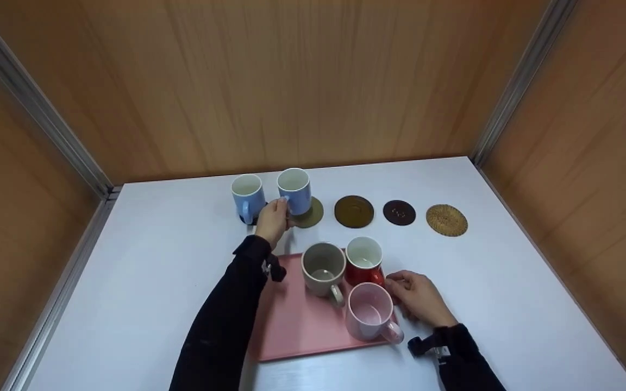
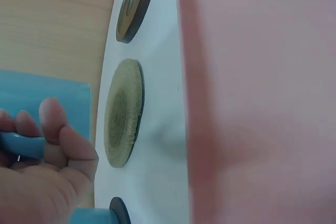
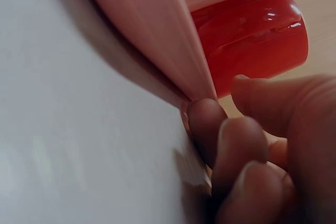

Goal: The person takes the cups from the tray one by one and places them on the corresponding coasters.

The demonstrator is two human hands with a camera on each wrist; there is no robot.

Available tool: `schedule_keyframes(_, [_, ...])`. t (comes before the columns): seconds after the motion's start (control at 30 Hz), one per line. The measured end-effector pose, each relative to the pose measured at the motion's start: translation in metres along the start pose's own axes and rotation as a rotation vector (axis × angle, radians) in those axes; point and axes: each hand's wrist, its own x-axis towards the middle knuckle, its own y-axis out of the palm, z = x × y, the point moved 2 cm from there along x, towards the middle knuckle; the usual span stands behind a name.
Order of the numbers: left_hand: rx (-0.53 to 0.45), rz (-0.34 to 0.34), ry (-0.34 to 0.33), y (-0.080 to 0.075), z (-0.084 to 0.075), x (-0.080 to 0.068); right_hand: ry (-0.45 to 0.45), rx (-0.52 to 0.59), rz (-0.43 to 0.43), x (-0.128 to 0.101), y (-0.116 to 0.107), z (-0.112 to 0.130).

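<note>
My left hand (image 1: 273, 220) grips the handle of a light blue mug (image 1: 294, 190), its fingers curled round it. That mug is raised over a round olive coaster (image 1: 313, 213), apart from it in the left wrist view. A second light blue mug (image 1: 246, 190) stands on a dark coaster just to the left. My right hand (image 1: 420, 296) is at the right edge of the pink tray (image 1: 291, 331), fingertips right at the rim and beside the handle of a red mug (image 1: 357, 274). The right fingers are loosely bent, with a gap between thumb and forefinger.
A grey-beige mug (image 1: 318, 285) and a pink mug (image 1: 362, 328) stand on the tray with the red one. A brown coaster (image 1: 354, 212), a dark coaster (image 1: 399, 212) and a woven coaster (image 1: 446, 220) continue the row rightward. Wooden panels (image 1: 313, 87) enclose the white table.
</note>
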Motion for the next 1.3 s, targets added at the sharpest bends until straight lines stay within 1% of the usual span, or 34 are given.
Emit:
schedule_keyframes(0.13, [-0.003,0.018,-0.012,0.009,0.000,0.006,-0.023,-0.017,-0.011,-0.001,0.000,0.001])
schedule_keyframes(0.2, [0.003,0.015,-0.025,0.014,0.001,0.008,-0.026,-0.016,-0.014,0.000,0.000,0.001])
schedule_keyframes(0.37, [0.026,-0.023,-0.049,0.023,0.009,0.011,-0.010,0.004,-0.002,0.000,0.002,0.000])
schedule_keyframes(0.43, [0.041,-0.036,-0.036,0.026,0.012,0.013,0.005,0.010,0.004,0.000,0.002,-0.001])
schedule_keyframes(0.53, [0.086,-0.056,0.000,0.029,0.015,0.015,0.013,0.017,0.006,0.001,0.003,-0.002])
schedule_keyframes(0.63, [0.136,-0.080,0.026,0.031,0.015,0.016,0.001,0.012,0.006,0.002,0.003,-0.003])
schedule_keyframes(0.73, [0.165,-0.094,0.036,0.032,0.014,0.015,-0.013,0.010,0.007,0.003,0.001,-0.003])
schedule_keyframes(0.8, [0.162,-0.090,0.033,0.033,0.013,0.014,-0.019,0.010,0.002,0.003,-0.001,-0.002])
schedule_keyframes(0.87, [0.156,-0.076,0.023,0.031,0.012,0.010,-0.017,0.008,0.002,0.003,0.000,-0.002])
schedule_keyframes(0.97, [0.191,-0.059,0.029,0.025,0.009,0.004,-0.019,0.002,-0.002,0.002,0.000,0.000])
schedule_keyframes(1.07, [0.258,-0.068,0.075,0.016,0.007,-0.004,-0.015,-0.008,-0.004,0.001,0.000,0.001])
schedule_keyframes(1.13, [0.269,-0.075,0.101,0.007,0.008,-0.013,-0.012,-0.008,-0.010,0.000,0.000,0.001])
schedule_keyframes(1.2, [0.233,-0.072,0.110,-0.002,0.011,-0.025,-0.010,-0.007,-0.015,-0.001,0.001,0.000])
schedule_keyframes(1.3, [0.164,-0.033,0.074,-0.020,0.018,-0.051,-0.021,-0.001,-0.014,0.000,0.000,0.000])
